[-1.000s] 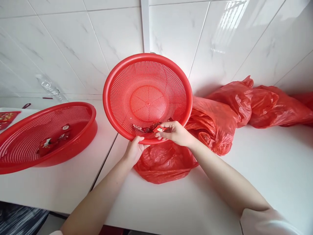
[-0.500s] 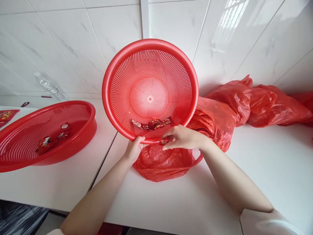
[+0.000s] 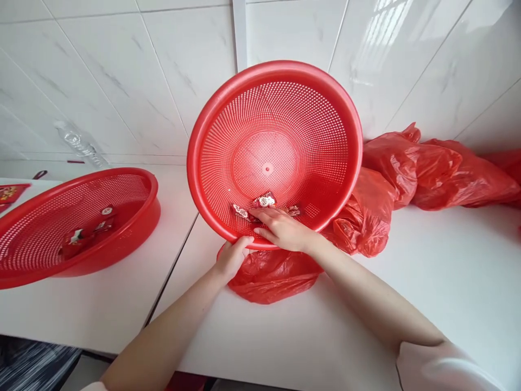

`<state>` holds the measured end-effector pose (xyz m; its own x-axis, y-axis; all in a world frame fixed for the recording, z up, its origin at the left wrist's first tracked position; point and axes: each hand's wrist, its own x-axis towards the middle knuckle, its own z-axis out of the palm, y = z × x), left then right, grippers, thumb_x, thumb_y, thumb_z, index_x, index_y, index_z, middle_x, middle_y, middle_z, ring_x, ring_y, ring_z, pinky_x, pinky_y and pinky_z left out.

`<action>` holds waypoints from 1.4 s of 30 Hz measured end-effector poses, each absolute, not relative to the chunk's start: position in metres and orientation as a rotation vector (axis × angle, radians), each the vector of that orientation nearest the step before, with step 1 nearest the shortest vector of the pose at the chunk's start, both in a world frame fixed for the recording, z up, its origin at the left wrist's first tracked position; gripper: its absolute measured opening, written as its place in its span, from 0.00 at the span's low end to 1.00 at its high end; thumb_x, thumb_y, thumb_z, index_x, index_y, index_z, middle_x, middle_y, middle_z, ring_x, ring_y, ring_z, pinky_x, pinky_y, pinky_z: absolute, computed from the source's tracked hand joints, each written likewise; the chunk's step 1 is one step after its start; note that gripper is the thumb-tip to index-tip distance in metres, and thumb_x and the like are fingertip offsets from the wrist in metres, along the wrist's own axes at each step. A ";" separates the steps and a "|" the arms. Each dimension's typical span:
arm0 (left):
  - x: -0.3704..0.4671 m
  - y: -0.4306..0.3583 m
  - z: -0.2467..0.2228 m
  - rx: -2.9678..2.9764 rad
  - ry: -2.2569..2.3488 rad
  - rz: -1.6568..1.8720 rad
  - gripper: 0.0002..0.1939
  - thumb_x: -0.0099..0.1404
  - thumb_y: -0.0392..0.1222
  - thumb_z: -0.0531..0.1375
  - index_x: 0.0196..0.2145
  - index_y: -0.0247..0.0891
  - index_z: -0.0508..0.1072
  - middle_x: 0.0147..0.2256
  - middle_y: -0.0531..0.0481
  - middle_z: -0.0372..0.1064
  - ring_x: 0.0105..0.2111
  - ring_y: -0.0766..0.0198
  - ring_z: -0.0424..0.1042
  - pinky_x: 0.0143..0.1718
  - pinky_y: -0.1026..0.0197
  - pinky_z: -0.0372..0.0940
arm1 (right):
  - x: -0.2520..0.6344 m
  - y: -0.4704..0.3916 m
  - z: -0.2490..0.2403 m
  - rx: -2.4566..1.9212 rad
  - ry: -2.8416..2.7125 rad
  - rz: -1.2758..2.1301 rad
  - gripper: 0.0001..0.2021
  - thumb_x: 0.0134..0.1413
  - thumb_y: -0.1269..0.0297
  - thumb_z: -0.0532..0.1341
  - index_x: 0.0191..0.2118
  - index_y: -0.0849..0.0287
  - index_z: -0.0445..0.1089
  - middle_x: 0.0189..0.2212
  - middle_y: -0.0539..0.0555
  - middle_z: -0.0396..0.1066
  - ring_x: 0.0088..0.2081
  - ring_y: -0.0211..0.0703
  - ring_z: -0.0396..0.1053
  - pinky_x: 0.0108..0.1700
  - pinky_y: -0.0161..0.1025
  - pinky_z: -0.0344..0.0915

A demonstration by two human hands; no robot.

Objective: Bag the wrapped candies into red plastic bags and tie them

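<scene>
My left hand (image 3: 235, 256) is closed on the near rim of a red plastic basket (image 3: 196, 157) with perforated sides, tilted so its inside faces me. Over that same rim reaches my right hand (image 3: 285, 228), its fingers stretched out among a few small red wrapped candies (image 3: 265, 200) lying on the basket's lower wall. The hand partly hides some of them. Under the basket's near edge a red plastic bag (image 3: 277, 282) lies on the white table, its mouth mostly covered by the basket.
Another red basket (image 3: 152, 217) with several wrapped pieces stands at the left. Full-looking red plastic bags (image 3: 439, 168) line the tiled wall at the right. A clear plastic bottle (image 3: 79, 142) lies at the back left, near a red printed packet (image 3: 12, 194).
The basket has shifted right and looks larger. My right hand, which held a red wrapped candy over the near rim above the bag, now reaches into the basket with fingers extended.
</scene>
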<state>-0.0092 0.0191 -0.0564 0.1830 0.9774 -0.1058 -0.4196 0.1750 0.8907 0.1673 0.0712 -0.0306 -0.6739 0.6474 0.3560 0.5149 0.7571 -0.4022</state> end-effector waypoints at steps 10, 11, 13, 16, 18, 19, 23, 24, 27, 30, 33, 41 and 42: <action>-0.016 0.033 -0.053 0.797 0.749 1.285 0.23 0.58 0.35 0.61 0.52 0.37 0.71 0.46 0.45 0.76 0.51 0.51 0.72 0.54 0.46 0.66 | 0.173 0.077 -0.024 -0.858 -1.893 1.146 0.16 0.63 0.59 0.57 0.52 0.58 0.72 0.48 0.56 0.76 0.48 0.46 0.73 0.55 0.47 0.67; -0.016 0.034 -0.052 0.798 0.758 1.279 0.22 0.58 0.35 0.61 0.52 0.37 0.71 0.45 0.45 0.76 0.51 0.51 0.73 0.54 0.46 0.66 | 0.173 0.078 -0.024 -0.865 -1.723 1.332 0.16 0.62 0.58 0.58 0.50 0.59 0.73 0.45 0.56 0.76 0.45 0.45 0.74 0.52 0.47 0.70; -0.017 0.034 -0.051 0.802 0.778 1.272 0.21 0.57 0.35 0.61 0.50 0.36 0.72 0.44 0.45 0.76 0.51 0.51 0.73 0.55 0.46 0.66 | 0.174 0.080 -0.022 -0.854 -1.376 1.654 0.14 0.60 0.60 0.60 0.47 0.61 0.74 0.41 0.57 0.78 0.38 0.43 0.76 0.43 0.43 0.75; -0.016 0.032 -0.047 0.795 0.792 1.281 0.19 0.56 0.35 0.62 0.47 0.35 0.73 0.43 0.45 0.77 0.51 0.50 0.73 0.55 0.45 0.65 | 0.176 0.080 -0.015 -0.799 -1.067 1.878 0.11 0.56 0.64 0.63 0.43 0.63 0.75 0.38 0.58 0.78 0.33 0.41 0.76 0.36 0.38 0.76; -0.015 0.031 -0.045 0.796 0.781 1.277 0.21 0.55 0.35 0.62 0.48 0.36 0.72 0.43 0.45 0.77 0.52 0.50 0.72 0.56 0.44 0.64 | 0.178 0.078 -0.010 -0.758 -1.037 1.906 0.10 0.54 0.66 0.65 0.41 0.64 0.76 0.37 0.58 0.78 0.33 0.39 0.75 0.37 0.35 0.76; -0.015 0.031 -0.045 0.797 0.772 1.273 0.21 0.56 0.35 0.61 0.49 0.36 0.72 0.44 0.45 0.77 0.52 0.50 0.72 0.56 0.44 0.64 | 0.179 0.077 -0.008 -0.744 -1.053 1.903 0.10 0.53 0.66 0.66 0.42 0.64 0.76 0.37 0.57 0.78 0.34 0.38 0.75 0.38 0.34 0.76; -0.017 0.032 -0.047 0.806 0.761 1.263 0.18 0.57 0.35 0.61 0.46 0.36 0.74 0.44 0.46 0.76 0.53 0.50 0.71 0.55 0.46 0.65 | 0.180 0.076 -0.007 -0.715 -1.169 1.856 0.15 0.50 0.65 0.69 0.45 0.63 0.76 0.38 0.56 0.78 0.36 0.38 0.75 0.39 0.33 0.75; -0.017 0.032 -0.048 0.811 0.763 1.263 0.16 0.57 0.35 0.61 0.45 0.36 0.74 0.44 0.46 0.76 0.53 0.50 0.71 0.55 0.46 0.65 | 0.181 0.076 -0.009 -0.713 -1.192 1.845 0.15 0.51 0.64 0.69 0.45 0.62 0.76 0.38 0.56 0.78 0.36 0.39 0.75 0.38 0.34 0.75; -0.019 0.033 -0.049 0.832 0.765 1.273 0.15 0.58 0.35 0.60 0.44 0.36 0.74 0.45 0.46 0.76 0.54 0.50 0.70 0.55 0.47 0.65 | 0.182 0.079 -0.013 -0.713 -1.259 1.800 0.17 0.51 0.61 0.69 0.47 0.60 0.75 0.40 0.56 0.77 0.37 0.39 0.74 0.37 0.35 0.75; -0.019 0.033 -0.048 0.837 0.774 1.285 0.17 0.58 0.34 0.60 0.47 0.37 0.73 0.45 0.46 0.76 0.53 0.51 0.70 0.54 0.46 0.66 | 0.184 0.081 -0.014 -0.723 -1.336 1.726 0.18 0.51 0.59 0.68 0.48 0.58 0.75 0.42 0.54 0.76 0.37 0.38 0.73 0.37 0.36 0.74; -0.018 0.033 -0.047 0.839 0.774 1.289 0.20 0.58 0.34 0.60 0.49 0.39 0.73 0.46 0.47 0.76 0.53 0.51 0.71 0.54 0.47 0.66 | 0.187 0.080 -0.009 -0.802 -1.487 1.597 0.17 0.52 0.57 0.67 0.47 0.58 0.76 0.40 0.53 0.77 0.35 0.38 0.72 0.37 0.37 0.73; -0.014 0.031 -0.049 0.803 0.763 1.243 0.20 0.58 0.35 0.60 0.49 0.37 0.73 0.47 0.45 0.75 0.51 0.50 0.73 0.54 0.46 0.66 | 0.185 0.076 -0.007 -0.932 -1.932 1.207 0.19 0.60 0.49 0.59 0.43 0.59 0.78 0.37 0.54 0.79 0.43 0.47 0.75 0.51 0.45 0.68; -0.013 0.030 -0.050 0.801 0.768 1.243 0.20 0.58 0.35 0.60 0.50 0.38 0.73 0.46 0.45 0.76 0.51 0.50 0.73 0.53 0.46 0.66 | 0.182 0.075 -0.010 -0.950 -1.962 1.131 0.19 0.61 0.50 0.58 0.44 0.59 0.78 0.39 0.55 0.78 0.43 0.47 0.75 0.52 0.46 0.68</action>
<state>-0.0133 0.0302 -0.0502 0.1577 0.9853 -0.0658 -0.5000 0.1371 0.8551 0.1818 0.0752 -0.0097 -0.5082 0.8401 0.1899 0.2567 0.3582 -0.8977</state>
